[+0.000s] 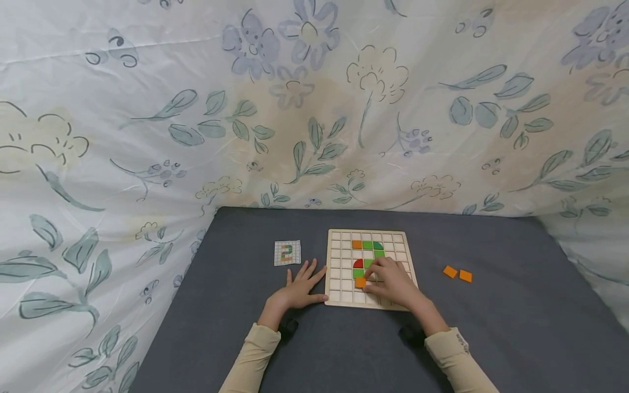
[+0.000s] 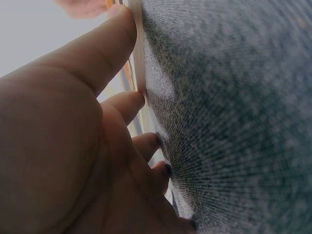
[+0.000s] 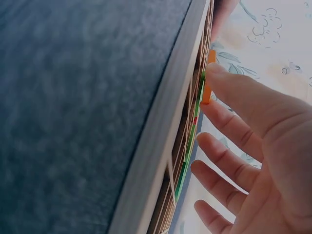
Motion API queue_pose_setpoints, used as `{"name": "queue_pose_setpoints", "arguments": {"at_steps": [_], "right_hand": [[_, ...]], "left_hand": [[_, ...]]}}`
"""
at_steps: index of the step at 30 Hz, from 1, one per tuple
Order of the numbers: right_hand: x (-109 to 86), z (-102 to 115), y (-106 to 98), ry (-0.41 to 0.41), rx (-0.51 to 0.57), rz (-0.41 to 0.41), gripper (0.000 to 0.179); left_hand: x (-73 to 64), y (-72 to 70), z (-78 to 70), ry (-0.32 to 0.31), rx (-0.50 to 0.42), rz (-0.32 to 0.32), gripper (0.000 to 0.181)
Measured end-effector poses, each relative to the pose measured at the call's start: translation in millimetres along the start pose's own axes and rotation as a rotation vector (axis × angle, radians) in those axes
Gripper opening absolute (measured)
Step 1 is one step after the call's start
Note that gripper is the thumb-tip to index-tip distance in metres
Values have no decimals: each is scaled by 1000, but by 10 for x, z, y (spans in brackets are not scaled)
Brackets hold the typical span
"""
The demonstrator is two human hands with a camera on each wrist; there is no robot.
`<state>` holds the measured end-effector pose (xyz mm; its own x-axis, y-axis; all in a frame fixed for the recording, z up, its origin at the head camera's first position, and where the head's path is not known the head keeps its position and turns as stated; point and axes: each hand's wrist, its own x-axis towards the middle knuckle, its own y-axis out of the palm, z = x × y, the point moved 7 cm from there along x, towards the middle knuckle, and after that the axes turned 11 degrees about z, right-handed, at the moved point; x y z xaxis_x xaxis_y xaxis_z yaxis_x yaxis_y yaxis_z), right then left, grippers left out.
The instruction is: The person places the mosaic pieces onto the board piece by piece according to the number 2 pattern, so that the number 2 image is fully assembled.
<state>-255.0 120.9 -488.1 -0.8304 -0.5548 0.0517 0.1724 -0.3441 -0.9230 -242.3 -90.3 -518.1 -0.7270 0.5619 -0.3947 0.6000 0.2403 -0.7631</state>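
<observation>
A wooden grid board [image 1: 339,297] lies on the dark table, with green, red and orange tiles in several of its cells. My right hand [image 1: 395,281] is over the board and pinches an orange square tile [image 1: 360,283] between thumb and index finger. In the right wrist view that orange tile [image 3: 209,85] stands proud of the board's surface, while the other fingers stay loosely spread. My left hand [image 1: 297,292] rests with spread fingers at the board's left side. Its thumb [image 2: 109,44] and index fingertip touch the wooden edge. Cells beneath the right hand are hidden.
Two orange square tiles [image 1: 450,272] lie on the table to the right of the board. A small card [image 1: 287,253] with a coloured grid figure is at the upper left. Behind the table [image 1: 491,338] hangs a flower-patterned cloth [image 1: 314,109].
</observation>
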Motion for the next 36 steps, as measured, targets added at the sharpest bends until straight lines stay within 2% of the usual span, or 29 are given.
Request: {"name": "queue_pose_setpoints", "arguments": {"at_steps": [11, 27, 36], "right_hand": [[7, 68, 9, -8, -29, 11, 27], [-16, 10, -6, 21, -48, 13, 22], [-75, -78, -65, 32, -17, -11, 20]], "left_hand": [[-1, 0, -4, 1, 1, -1, 75], [8, 1, 5, -2, -2, -3, 75], [-21, -22, -21, 4, -4, -6, 74]]}}
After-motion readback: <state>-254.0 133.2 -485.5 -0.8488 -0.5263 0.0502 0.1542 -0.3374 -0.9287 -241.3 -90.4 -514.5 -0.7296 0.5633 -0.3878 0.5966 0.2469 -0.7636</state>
